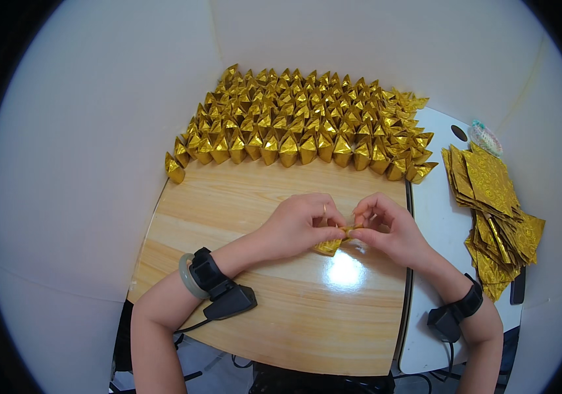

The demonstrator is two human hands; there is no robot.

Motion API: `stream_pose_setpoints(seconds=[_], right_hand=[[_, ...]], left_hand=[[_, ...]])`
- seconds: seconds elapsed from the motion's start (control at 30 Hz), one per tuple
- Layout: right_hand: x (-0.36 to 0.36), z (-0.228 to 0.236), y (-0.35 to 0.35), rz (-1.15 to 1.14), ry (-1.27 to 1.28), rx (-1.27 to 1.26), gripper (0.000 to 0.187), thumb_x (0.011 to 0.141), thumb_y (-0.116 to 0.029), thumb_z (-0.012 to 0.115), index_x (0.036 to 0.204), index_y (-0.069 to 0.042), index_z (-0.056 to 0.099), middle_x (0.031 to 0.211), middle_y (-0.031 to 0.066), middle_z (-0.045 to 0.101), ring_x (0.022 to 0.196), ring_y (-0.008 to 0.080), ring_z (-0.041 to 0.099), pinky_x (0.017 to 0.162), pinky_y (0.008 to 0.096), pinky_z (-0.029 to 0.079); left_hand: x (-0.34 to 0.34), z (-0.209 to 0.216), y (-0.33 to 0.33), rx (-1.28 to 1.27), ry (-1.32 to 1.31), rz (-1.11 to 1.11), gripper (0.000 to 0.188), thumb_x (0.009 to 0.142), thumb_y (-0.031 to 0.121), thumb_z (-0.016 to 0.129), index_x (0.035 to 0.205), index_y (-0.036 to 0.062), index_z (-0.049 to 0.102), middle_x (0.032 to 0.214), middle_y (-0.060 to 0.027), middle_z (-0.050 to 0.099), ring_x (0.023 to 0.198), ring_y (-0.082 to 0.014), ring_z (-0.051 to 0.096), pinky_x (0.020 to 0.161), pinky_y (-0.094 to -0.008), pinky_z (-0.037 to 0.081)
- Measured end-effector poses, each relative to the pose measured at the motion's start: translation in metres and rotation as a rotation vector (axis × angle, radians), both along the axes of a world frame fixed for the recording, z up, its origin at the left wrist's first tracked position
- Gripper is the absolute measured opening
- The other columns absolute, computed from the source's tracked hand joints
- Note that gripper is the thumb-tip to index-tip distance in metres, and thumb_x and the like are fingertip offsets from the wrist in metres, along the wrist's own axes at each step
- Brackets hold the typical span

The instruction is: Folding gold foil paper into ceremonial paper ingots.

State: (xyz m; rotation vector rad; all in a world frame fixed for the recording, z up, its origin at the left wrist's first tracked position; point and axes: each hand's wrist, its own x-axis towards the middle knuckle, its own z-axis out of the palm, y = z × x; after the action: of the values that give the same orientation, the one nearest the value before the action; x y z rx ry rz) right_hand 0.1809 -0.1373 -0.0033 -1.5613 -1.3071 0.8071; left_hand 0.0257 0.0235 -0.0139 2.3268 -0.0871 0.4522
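Observation:
Both my hands pinch a small piece of folded gold foil paper (328,247) just above the wooden table. My left hand (299,223) has its thumb and fingertips closed on the paper, and a ring shows on one finger. From the other side my right hand (391,228) grips the paper's end between thumb and forefinger, its other fingers curled. The fingers cover most of the piece, so its full shape is hidden. Beyond the hands stand several rows of folded gold paper ingots (287,150) with pointed tips, packed close together.
The wood-grain table (261,328) meets a white table (425,328) on the right. Stacked gold paper sheets (491,180) lie there, partly over a dark flat object (518,289). A pale knitted-looking item (486,138) sits behind them. White walls (97,131) surround the tables.

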Motion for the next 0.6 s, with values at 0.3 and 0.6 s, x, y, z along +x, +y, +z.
stream_pose_setpoints(seconds=[0.3,0.6], right_hand=[[-0.007,0.009,-0.005,0.062,-0.013,0.003,0.03,0.08,-0.011,0.071,0.105,-0.005,0.054,0.091,0.0052,0.062,0.084,0.0122,0.061,0.072,0.0259,0.051],[0.003,0.01,-0.004,0.112,-0.902,0.493,0.023,0.063,-0.005,0.068,0.084,-0.009,0.061,0.081,0.0022,0.058,0.072,0.0209,0.057,0.057,0.0293,0.048]], left_hand=[[0.002,0.008,-0.005,-0.889,0.085,-0.061,0.014,0.081,0.0,0.067,0.087,0.0082,0.057,0.091,0.0002,0.055,0.081,-0.0086,0.053,0.076,-0.023,0.047],[0.003,0.001,0.007,-0.509,0.027,-0.153,0.02,0.074,-0.009,0.061,0.086,0.0079,0.063,0.097,-0.002,0.051,0.096,-0.0146,0.051,0.083,-0.0267,0.044]])
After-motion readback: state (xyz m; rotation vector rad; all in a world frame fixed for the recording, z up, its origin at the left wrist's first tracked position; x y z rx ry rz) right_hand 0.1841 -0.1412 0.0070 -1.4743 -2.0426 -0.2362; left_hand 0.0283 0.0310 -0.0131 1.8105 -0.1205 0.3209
